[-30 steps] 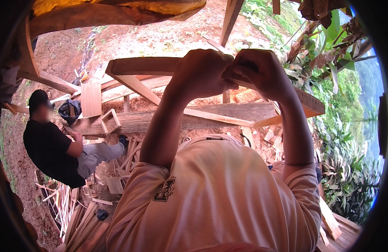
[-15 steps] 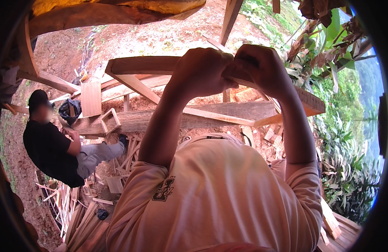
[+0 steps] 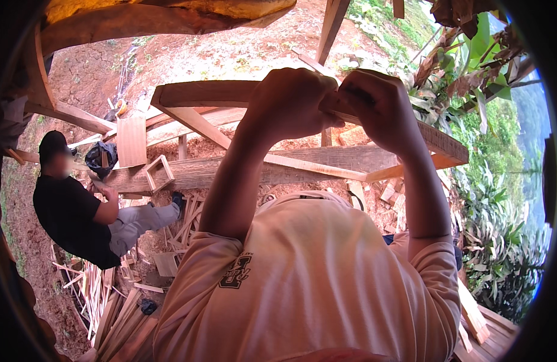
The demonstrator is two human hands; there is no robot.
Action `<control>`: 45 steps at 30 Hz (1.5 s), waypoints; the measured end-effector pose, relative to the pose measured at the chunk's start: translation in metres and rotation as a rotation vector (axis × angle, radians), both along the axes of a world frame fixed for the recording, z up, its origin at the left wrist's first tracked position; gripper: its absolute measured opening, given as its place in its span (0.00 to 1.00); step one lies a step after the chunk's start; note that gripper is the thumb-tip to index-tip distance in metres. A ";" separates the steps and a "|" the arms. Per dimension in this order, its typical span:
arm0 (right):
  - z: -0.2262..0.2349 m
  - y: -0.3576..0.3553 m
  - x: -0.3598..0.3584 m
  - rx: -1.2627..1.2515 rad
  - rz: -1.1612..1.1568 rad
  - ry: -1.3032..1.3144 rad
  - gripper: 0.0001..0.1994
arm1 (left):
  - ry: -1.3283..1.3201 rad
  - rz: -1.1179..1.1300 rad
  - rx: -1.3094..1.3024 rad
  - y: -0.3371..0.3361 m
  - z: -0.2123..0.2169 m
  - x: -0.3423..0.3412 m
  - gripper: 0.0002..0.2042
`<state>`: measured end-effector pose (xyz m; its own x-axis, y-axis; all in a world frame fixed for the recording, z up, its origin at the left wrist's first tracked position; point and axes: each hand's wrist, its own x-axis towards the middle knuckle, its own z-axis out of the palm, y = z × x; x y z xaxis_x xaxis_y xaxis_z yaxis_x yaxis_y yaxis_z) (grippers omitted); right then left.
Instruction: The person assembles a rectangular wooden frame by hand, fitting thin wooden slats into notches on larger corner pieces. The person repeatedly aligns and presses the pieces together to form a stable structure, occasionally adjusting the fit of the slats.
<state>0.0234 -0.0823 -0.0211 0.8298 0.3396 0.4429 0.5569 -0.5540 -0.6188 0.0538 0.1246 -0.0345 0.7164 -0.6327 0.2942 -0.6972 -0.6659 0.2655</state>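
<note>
Both arms reach up and forward over a thick wooden beam that curves across the view at hand height. My left hand is closed at the beam's middle, its back toward me. Close beside it, my right hand is closed too, fingers curled down at the beam. The two hands nearly meet, and whatever is between their fingers is hidden or too small to name. A thin pale wooden strip shows just beyond the hands. Under the beam, slanting wooden braces form a frame.
A wide plank lies lower down, with a small open wooden frame on it. At the left a person in a dark shirt works with their hands near a black bag. Wood offcuts litter the ground; plants grow at right.
My right hand has shifted very slightly down and right, its fingers loosening a little. My left hand stays almost where it was at the beam. The person at the left has barely moved.
</note>
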 end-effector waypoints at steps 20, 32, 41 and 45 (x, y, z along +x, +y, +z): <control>-0.003 0.000 -0.001 -0.005 0.113 -0.132 0.05 | 0.107 0.011 -0.026 -0.002 0.005 -0.001 0.17; -0.008 0.000 -0.003 -0.088 0.108 -0.247 0.01 | 0.223 -0.354 -0.058 0.012 -0.003 0.033 0.08; -0.006 -0.001 -0.011 -0.148 0.166 -0.284 0.03 | 0.343 -0.303 0.065 0.012 0.015 0.026 0.14; -0.008 -0.002 -0.007 -0.156 0.160 -0.314 0.04 | 0.516 -0.468 -0.177 0.020 0.003 0.042 0.13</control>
<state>0.0165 -0.0842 -0.0291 0.5930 0.5373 0.5997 0.7931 -0.5186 -0.3195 0.0953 0.1451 -0.0313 0.4573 -0.8814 0.1179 -0.6555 -0.2446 0.7145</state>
